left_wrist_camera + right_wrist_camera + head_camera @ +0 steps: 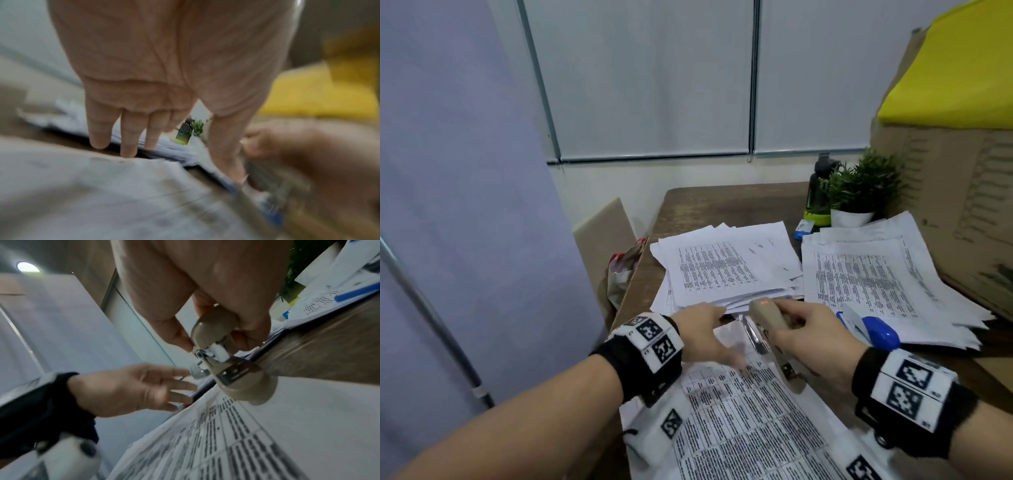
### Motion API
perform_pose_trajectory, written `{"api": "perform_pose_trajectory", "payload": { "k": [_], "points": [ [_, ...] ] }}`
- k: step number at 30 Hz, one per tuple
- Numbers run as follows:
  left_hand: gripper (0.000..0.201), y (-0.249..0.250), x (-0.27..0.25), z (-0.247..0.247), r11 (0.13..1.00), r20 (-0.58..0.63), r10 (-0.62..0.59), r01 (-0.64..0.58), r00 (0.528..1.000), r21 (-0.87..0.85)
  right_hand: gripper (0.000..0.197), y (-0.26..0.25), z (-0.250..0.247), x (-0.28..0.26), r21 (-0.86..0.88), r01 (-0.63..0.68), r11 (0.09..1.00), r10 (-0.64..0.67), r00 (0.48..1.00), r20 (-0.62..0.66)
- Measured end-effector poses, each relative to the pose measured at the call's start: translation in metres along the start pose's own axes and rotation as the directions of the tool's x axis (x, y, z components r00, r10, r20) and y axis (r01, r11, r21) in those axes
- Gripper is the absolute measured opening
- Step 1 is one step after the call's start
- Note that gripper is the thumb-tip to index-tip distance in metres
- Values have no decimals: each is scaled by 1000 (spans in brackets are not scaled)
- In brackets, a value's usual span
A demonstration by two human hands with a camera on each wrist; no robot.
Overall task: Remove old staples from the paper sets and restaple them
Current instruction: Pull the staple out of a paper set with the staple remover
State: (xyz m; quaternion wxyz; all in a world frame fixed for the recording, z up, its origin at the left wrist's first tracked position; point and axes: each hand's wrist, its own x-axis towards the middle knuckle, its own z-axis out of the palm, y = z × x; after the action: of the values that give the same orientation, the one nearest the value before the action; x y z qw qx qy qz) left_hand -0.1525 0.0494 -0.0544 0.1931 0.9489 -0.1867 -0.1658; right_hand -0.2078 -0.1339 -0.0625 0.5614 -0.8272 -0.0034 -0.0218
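Evidently the work is midway. At the bottom centre of the head view one paper set [756, 421] lies on the table [722, 202], and the right hand [822, 339] grasps a beige stapler [768, 329] over its upper corner, fingers curled round the body. The left hand [705, 334] hovers just beside it, fingers straight and relaxed, holding nothing. Whether this set's old staple is already out cannot be told; blur hides the corner. Above, mid-frame, a loose pile of papers [726, 267] sits left of a second stack [887, 284] bearing a blue tool [873, 329]. Which pile is finished is not visible, so a fair share probably remains.
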Motion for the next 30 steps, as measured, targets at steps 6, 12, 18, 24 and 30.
{"api": "perform_pose_trajectory", "payload": {
  "k": [6, 12, 18, 24, 30],
  "points": [
    [48, 22, 0, 7, 838, -214, -54, -72, 975, -540, 40, -16, 12, -8, 43, 138, 990, -136, 990, -35],
    [23, 18, -10, -6, 715, -306, -146, -113, 941, -690, 38, -28, 33, 0, -297, 310, 903, -329, 944, -14],
    [12, -12, -17, -9, 645, -261, -196, -76, 945, -760, 26, -41, 52, 4, -357, 344, 869, -345, 937, 62],
    [21, -49, -35, -18, 593, -224, -307, 2, 925, -805, 19, -48, 86, 15, -386, 374, 843, -335, 927, 168],
    [28, -129, -41, -55, 649, -365, -500, 60, 785, -759, 17, -48, 112, 30, -401, 373, 837, -282, 921, 268]
  ]
}}
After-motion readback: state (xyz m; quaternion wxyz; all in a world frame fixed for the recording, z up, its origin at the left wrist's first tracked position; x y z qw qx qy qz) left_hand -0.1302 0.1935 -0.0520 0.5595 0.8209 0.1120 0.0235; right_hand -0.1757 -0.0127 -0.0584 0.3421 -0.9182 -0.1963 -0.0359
